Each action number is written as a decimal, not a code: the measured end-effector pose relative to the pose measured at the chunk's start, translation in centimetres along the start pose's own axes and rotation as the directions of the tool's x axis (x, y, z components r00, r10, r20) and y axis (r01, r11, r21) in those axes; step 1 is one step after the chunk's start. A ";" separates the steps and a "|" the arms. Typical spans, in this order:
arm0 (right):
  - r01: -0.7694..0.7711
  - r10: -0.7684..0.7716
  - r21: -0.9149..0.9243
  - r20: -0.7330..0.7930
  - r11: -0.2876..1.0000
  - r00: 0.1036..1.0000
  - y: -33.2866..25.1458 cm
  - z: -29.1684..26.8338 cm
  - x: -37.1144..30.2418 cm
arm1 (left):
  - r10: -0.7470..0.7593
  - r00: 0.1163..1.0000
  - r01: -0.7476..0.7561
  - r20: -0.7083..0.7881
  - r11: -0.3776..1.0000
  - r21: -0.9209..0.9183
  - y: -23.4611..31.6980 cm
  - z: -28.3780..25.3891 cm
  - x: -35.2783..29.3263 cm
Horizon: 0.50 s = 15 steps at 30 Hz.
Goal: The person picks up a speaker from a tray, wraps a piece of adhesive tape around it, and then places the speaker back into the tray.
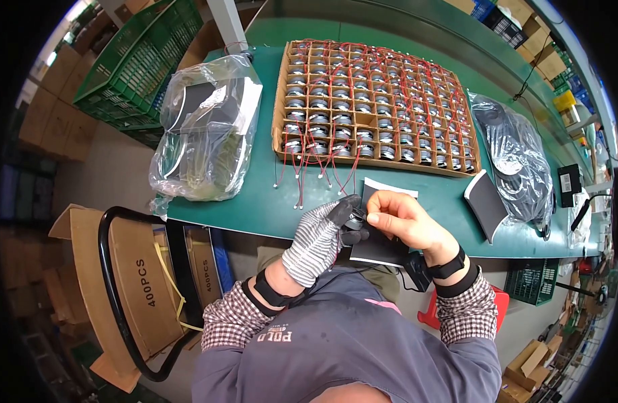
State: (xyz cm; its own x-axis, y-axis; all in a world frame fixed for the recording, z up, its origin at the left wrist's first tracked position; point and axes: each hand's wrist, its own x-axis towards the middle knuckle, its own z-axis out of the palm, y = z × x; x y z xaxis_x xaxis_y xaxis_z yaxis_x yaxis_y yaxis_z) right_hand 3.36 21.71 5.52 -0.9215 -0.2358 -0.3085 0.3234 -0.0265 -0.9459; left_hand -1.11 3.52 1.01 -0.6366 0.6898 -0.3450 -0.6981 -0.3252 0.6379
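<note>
My left hand (313, 243), in a striped glove with black fingertips, grips a small round speaker (354, 224) at the front edge of the table. The fingers partly cover it. My bare right hand (408, 220) is closed in a pinch at the speaker's right side; whatever is between its fingertips is hidden. Beneath the hands, a black sheet (381, 250) with pale edges overhangs the table edge. Just beyond is a cardboard tray (416, 167) divided into cells, full of similar speakers with red and black wires. Several wires with white plugs hang over its front.
A clear plastic bag (208, 158) of dark sheets lies left, another bag (517, 161) of black parts right. A curved black sheet (487, 205) leans nearby. A green crate (144, 64) stands far left. Cardboard boxes (147, 289) and a red stool (430, 317) are below table height.
</note>
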 end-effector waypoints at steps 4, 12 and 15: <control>-0.036 0.036 -0.014 0.016 0.999 0.999 0.1 0.5 0.4 | -0.062 0.998 0.062 -0.026 0.998 -0.010 0.5 -0.3 -0.4; -0.056 0.056 -0.010 0.018 0.998 0.998 0.4 0.9 0.6 | -0.047 0.995 0.040 -0.087 0.996 -0.078 -0.2 -0.7 -0.6; -0.073 0.073 -0.032 0.015 0.997 0.997 0.3 1.0 0.7 | -0.067 0.994 0.061 -0.083 0.996 -0.063 0.1 -0.7 -0.8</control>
State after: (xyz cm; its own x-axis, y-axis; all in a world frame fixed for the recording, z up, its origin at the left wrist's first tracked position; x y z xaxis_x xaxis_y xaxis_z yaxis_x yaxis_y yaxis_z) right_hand 3.04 20.61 5.09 -0.8920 -0.2521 -0.3752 0.3823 0.0222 -0.9238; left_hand -0.89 2.52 0.83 -0.6136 0.6538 -0.4427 -0.7552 -0.3223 0.5708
